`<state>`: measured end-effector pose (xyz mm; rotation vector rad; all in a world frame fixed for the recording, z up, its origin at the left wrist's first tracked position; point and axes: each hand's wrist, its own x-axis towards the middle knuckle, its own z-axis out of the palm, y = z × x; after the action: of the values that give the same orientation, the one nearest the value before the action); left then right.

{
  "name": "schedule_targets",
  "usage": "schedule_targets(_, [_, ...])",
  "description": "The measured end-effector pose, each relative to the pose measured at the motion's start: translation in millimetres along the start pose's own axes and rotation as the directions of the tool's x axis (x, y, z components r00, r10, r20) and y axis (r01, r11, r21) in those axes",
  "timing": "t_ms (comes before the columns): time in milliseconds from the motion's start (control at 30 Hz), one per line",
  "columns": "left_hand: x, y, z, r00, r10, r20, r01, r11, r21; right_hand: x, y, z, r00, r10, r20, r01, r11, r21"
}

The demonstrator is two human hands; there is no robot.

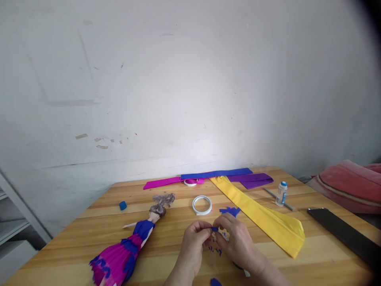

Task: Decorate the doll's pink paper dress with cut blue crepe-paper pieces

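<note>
Over the front middle of the table, my left hand [193, 243] and my right hand [236, 237] meet, fingertips pinching a small piece of blue crepe paper [214, 229] between them. Tiny blue paper snippets [219, 252] lie on the wood beneath. Just beyond my fingers is a pile of cut blue paper pieces [229, 211]. A dark object with a white end [247, 273] is mostly hidden under my right wrist. Left of my hands lies a doll [131, 242] in a blue and magenta paper dress, head pointing away from me.
A roll of white tape [202, 205] lies past my hands. Folded yellow paper [264, 216], a blue strip [216, 174], purple paper [256, 179] and a magenta strip [162, 182] lie behind. A glue bottle [281, 194] and a black phone-like slab [342, 232] are right; a blue cap [122, 205] is left.
</note>
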<state>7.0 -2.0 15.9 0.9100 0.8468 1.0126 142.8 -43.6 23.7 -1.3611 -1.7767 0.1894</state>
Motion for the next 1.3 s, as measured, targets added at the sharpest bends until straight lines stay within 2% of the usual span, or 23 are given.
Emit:
schedule_targets(467, [2, -5, -2.5, 1.000, -0.004, 0.005, 0.004, 1.000, 0.005, 1, -1, 2, 0.997, 0.049, 0.058, -0.043, 0.994, -0.099])
schedule_targets(667, [0, -4, -0.1, 0.999, -0.029, -0.016, 0.028, 0.999, -0.023, 1, 0, 2, 0.998, 0.037, 0.056, -0.027, 0.987, -0.159])
schedule_targets(800, [-3, -2, 1.8, 0.999, -0.049, 0.012, 0.050, 0.998, -0.049, 0, 1, 5, 0.999, 0.043, 0.025, -0.038, 0.981, -0.190])
schedule_targets(900, [-2, -1, 2.4, 0.998, -0.050, 0.035, 0.052, 0.997, -0.050, 1, 2, 7, 0.996, 0.092, -0.010, -0.093, 0.984, -0.153])
schedule_targets(1000, [0, -2, 2.5, 1.000, -0.023, 0.012, 0.023, 0.999, 0.031, 3, 5, 9, 0.983, 0.182, -0.011, -0.182, 0.982, -0.050])
schedule_targets(1100, [-2, -7, 3.7, 0.997, 0.004, -0.079, 0.006, 0.991, 0.132, 0, 9, 11, 0.966, 0.255, 0.034, -0.256, 0.964, 0.064])
schedule_targets(1200, [-4, -14, 5.1, 0.991, 0.056, -0.118, -0.034, 0.982, 0.185, -5, 15, 14, 0.953, 0.290, 0.092, -0.300, 0.946, 0.127])
schedule_targets(1300, [-7, -5, 4.6, 0.984, 0.121, -0.134, -0.088, 0.969, 0.229, -5, 18, 16, 0.937, 0.324, 0.129, -0.344, 0.917, 0.200])
